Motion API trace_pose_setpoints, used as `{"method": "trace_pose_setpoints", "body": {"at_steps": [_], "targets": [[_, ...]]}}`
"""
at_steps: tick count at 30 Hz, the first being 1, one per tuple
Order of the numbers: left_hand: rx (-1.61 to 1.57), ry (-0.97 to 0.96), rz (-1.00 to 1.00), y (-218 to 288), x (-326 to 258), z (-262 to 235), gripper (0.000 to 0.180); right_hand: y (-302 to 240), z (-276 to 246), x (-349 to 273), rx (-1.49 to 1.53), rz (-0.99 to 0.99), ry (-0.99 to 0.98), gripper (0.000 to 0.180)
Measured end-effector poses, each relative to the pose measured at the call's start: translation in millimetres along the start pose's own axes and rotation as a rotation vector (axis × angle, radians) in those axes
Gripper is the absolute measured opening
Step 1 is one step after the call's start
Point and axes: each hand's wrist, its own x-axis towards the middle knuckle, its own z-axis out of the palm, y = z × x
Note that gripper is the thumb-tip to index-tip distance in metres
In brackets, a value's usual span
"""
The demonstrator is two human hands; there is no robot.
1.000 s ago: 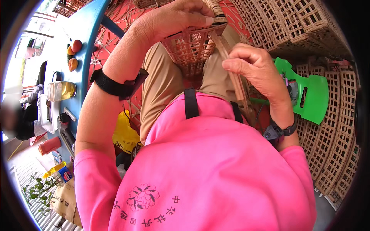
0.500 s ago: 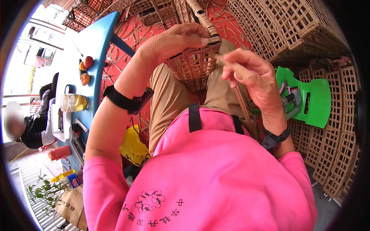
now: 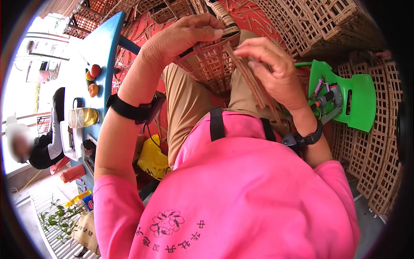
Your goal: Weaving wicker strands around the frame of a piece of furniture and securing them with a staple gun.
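Observation:
A small brown openwork basket (image 3: 209, 64) stands between my knees, its rim partly wrapped with flat strip. My left hand (image 3: 189, 36) is closed over this rim, thumb pressed near the corner. From that corner a long brown weaving strip (image 3: 246, 78) slants down toward my lap, looking doubled along part of its length. My right hand (image 3: 276, 71) is beside it, its curled forefinger and thumb at the strip close to the rim. Where the strip passes among those fingers is partly hidden.
On my right a green plastic stool (image 3: 360, 99) bears pliers and other hand tools (image 3: 330, 101). Large woven baskets (image 3: 319, 30) stand beyond. To the left, a blue table (image 3: 105, 56) holds fruit and a jar (image 3: 84, 117); another person sits behind it. Strip scraps litter the red floor.
My right hand has shifted up and left, closer to the rim. More of the strip now hangs below the corner as a doubled length. My left hand keeps its hold.

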Motion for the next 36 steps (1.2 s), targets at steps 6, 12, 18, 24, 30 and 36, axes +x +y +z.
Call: {"method": "trace_pose_setpoints", "body": {"at_steps": [6, 12, 18, 24, 30, 36], "targets": [[0.001, 0.016, -0.006, -2.2, 2.0, 0.9, 0.034, 10.2, 11.4, -9.3, -0.122, -0.097, 0.024, 0.029], [0.048, 0.028, 0.028, -7.5, 0.6, -2.3, 0.033, 1.4, 11.8, -3.5, 0.178, -0.109, 0.040, 0.016], [0.059, 0.076, -0.028, 3.7, -3.5, 6.8, 0.034, 10.9, 20.7, -4.9, 0.540, 0.069, 0.134, 0.015], [0.014, 0.085, -0.049, 6.9, -4.9, 10.3, 0.037, 16.8, 30.4, -15.0, 0.787, 0.607, 0.163, 0.020], [0.045, 0.084, -0.088, 11.0, -8.7, 11.8, 0.041, 20.5, 34.9, -20.2, 0.785, 0.756, 0.150, 0.021], [0.047, 0.077, -0.083, 14.3, -8.0, 12.7, 0.041, 21.8, 45.2, -25.8, 0.749, 0.703, 0.225, 0.019]]}}
